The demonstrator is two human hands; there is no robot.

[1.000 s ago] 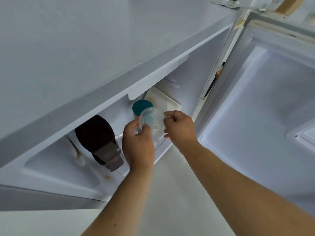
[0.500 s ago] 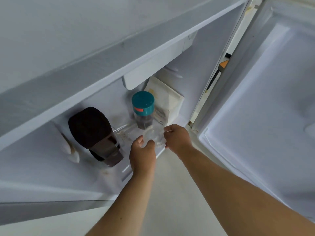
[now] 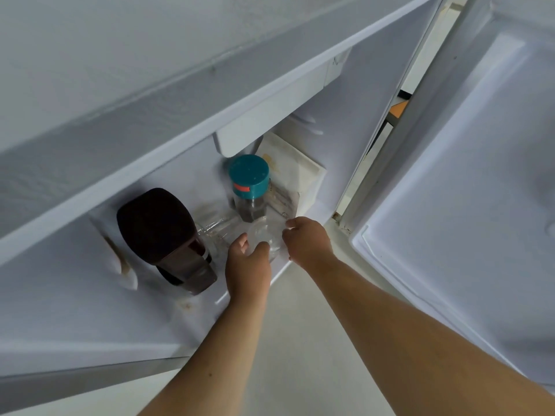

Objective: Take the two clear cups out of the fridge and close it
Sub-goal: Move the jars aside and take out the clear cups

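The fridge [image 3: 210, 136] stands open, its door [image 3: 450, 181] swung out to the right. A clear cup [image 3: 265, 235] sits low at the front of the fridge floor, just in front of the teal-lidded jar. My left hand [image 3: 247, 267] wraps the cup's left side with thumb and fingers. The curled fingers of my right hand [image 3: 306, 243] rest against its right side. A second clear cup [image 3: 211, 228] is further in, between the dark jug and the jar; its outline is faint.
A dark brown jug [image 3: 162, 235] stands left of the cups. Behind them stand a jar with a teal lid [image 3: 248, 175] and a white packet [image 3: 295, 175]. A white box [image 3: 270, 121] hangs from the fridge ceiling above the jar. Pale floor [image 3: 300, 340] lies below.
One second ago both hands held the clear cup up in front of the teal lid. It has come down to the front of the fridge floor, with both hands still on it.
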